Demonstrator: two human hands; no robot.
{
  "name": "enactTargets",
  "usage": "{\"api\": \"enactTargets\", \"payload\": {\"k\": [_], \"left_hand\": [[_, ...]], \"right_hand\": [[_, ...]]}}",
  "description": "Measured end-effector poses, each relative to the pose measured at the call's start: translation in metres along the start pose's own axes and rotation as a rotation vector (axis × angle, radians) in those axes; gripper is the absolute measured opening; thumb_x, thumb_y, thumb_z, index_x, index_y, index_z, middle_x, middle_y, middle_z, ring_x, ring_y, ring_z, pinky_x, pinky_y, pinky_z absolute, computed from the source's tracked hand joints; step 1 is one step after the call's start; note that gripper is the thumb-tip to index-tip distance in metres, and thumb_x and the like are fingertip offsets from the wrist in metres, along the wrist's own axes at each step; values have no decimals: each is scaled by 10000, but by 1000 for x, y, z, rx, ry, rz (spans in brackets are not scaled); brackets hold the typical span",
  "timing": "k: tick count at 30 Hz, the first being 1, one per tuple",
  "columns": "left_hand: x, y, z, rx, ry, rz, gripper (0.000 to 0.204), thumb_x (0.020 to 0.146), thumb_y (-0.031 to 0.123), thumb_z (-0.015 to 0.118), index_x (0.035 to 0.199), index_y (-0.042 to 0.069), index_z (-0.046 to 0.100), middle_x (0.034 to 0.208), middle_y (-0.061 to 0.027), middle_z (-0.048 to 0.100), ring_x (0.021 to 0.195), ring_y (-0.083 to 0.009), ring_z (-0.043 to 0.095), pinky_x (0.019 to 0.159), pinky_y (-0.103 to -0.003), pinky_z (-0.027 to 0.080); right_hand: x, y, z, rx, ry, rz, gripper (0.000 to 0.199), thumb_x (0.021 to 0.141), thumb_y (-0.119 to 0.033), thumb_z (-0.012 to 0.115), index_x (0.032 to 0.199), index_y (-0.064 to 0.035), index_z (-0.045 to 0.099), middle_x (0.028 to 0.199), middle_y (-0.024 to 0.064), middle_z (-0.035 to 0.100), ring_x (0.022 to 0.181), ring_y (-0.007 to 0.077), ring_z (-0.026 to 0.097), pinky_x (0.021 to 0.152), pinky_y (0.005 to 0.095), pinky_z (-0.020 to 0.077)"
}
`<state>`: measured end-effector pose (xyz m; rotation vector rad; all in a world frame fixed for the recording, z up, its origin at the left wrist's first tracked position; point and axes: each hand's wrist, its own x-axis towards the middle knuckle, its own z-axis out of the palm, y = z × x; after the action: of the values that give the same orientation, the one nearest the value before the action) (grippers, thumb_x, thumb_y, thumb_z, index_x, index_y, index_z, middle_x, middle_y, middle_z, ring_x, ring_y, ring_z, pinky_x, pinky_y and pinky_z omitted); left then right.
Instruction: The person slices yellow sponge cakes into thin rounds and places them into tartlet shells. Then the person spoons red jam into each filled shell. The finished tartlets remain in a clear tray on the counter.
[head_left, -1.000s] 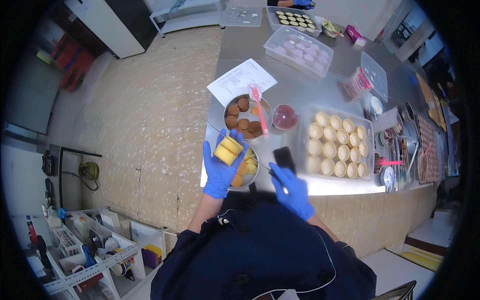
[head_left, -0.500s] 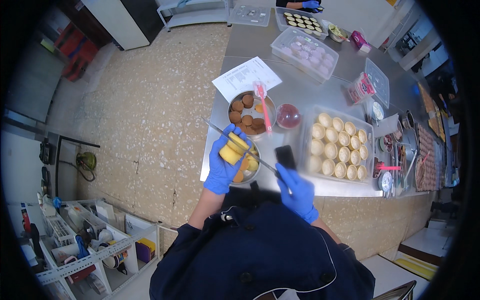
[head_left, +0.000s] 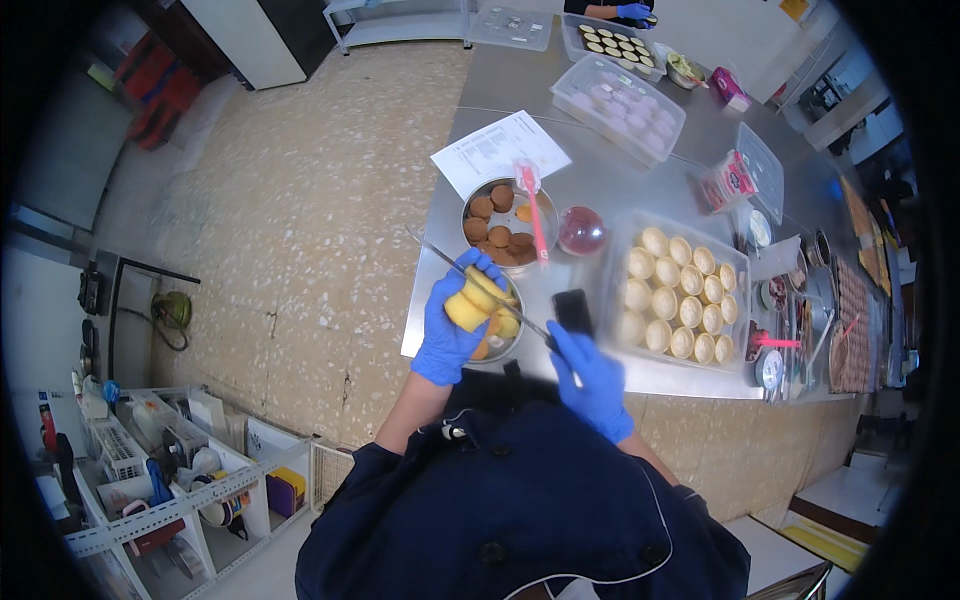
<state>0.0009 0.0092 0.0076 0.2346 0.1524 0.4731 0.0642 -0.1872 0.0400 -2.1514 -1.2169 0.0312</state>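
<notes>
Sponge cake (head_left: 478, 299) being sliced over the near steel bowl (head_left: 509, 338)

I am gripping the small yellow cake round in my left hand (head_left: 452, 318), fingers wrapped around it, above the near bowl at the table's left edge. My right hand (head_left: 590, 372) is closed on the handle of a long thin knife (head_left: 478, 281), its blade crossing the cake. Next, I judge, comes a level, steady draw through, keeping my fingertips clear of the blade.
</notes>
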Motion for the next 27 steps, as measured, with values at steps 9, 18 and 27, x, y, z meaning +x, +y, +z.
{"api": "enactTargets", "payload": {"k": [9, 18, 27], "left_hand": [[-2, 2, 1, 238, -91, 10, 571, 804, 264, 474, 1295, 4, 344, 1365, -168, 322, 1281, -288, 300, 1077, -412, 226], [0, -4, -7, 55, -9, 77, 547, 813, 250, 444, 1298, 16, 349, 1319, -153, 384, 1244, -273, 355, 1073, -431, 232], [5, 2, -29, 77, -15, 165, 348, 897, 292, 423, 1127, 40, 491, 1008, -100, 543, 938, -229, 539, 889, -394, 442]], "right_hand": [[-4, 2, -3, 7, -87, 30, 440, 799, -138, 593, 1229, -125, 502, 857, 54, 579, 671, 220, 584, 570, 310, 469], [35, -9, 15, 42, -100, -42, 457, 792, -114, 591, 1238, -120, 489, 838, 63, 561, 647, 231, 578, 557, 323, 466], [22, -12, 5, 110, -91, -49, 441, 791, -113, 596, 1223, -120, 507, 843, 58, 579, 626, 227, 576, 550, 314, 463]]}}
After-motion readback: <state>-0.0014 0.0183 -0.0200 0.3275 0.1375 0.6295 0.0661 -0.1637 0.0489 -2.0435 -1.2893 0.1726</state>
